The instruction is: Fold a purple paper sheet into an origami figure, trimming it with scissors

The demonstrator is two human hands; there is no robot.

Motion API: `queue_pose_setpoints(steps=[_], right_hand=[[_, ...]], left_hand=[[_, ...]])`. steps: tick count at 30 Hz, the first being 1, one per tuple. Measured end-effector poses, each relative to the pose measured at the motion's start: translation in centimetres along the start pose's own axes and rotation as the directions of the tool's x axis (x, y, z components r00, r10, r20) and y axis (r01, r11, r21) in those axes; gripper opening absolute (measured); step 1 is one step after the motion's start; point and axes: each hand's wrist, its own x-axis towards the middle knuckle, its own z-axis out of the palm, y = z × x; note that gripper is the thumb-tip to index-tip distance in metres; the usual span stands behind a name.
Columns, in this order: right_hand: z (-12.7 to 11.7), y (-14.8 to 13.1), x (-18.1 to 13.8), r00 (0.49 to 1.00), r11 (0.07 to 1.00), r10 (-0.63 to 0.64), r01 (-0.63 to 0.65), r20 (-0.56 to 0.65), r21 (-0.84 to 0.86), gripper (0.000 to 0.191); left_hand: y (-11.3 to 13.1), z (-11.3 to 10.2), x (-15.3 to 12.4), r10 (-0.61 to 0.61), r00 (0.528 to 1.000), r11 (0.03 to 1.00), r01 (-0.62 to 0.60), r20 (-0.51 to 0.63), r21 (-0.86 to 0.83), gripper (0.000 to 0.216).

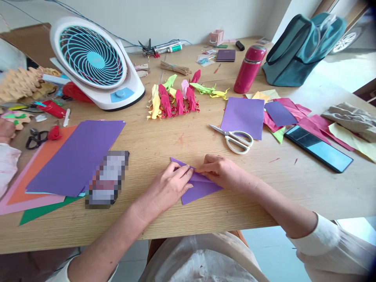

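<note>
My left hand [168, 185], loosely spread, presses the paper [200, 192]; my right hand [225, 169] pinches it. This fold seems to need flattening.

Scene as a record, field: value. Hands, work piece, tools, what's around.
left hand: fingertips on folded paper
right hand: fingertips on the same paper, beside the left fingertips
work piece: purple, creased, on table near its front edge
scissors: overlapping the near edge of a purple sheet
paper figures: group in red, yellow, green and pink, beyond the hands
left side: paper stack, purple on top; fan behind
right side: phone, flask, teal bag
</note>
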Motion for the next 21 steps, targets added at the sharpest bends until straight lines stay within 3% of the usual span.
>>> queue_pose_setpoints(steps=[3, 7, 13, 21], right_hand=[[-1.5, 0.1, -1.7, 0.989, 0.986, 0.085, -0.066, -0.119, 0.152, 0.025], [-2.4, -0.5, -4.9, 0.944, 0.978, 0.202, -0.179, -0.261, 0.109, 0.028], [-0.5, -2.1, -6.8, 0.972, 0.989, 0.048, -0.078, -0.232, -0.122, 0.032], [0.1, -1.9, -8.5, 0.970, 0.961, 0.050, -0.112, -0.239, -0.252, 0.035]], left_hand=[[0.0, 0.0, 0.0, -0.002, 1.000, 1.000, 0.002, 0.000, -0.003, 0.034], [0.0, 0.0, 0.0, 0.027, 1.000, 1.000, -0.027, 0.000, 0.008, 0.037], [0.1, 0.1, -0.1, 0.030, 0.999, 1.000, -0.030, -0.023, -0.004, 0.041], [0.1, 0.5, -0.3, 0.011, 1.000, 1.000, -0.012, -0.013, -0.015, 0.044]])
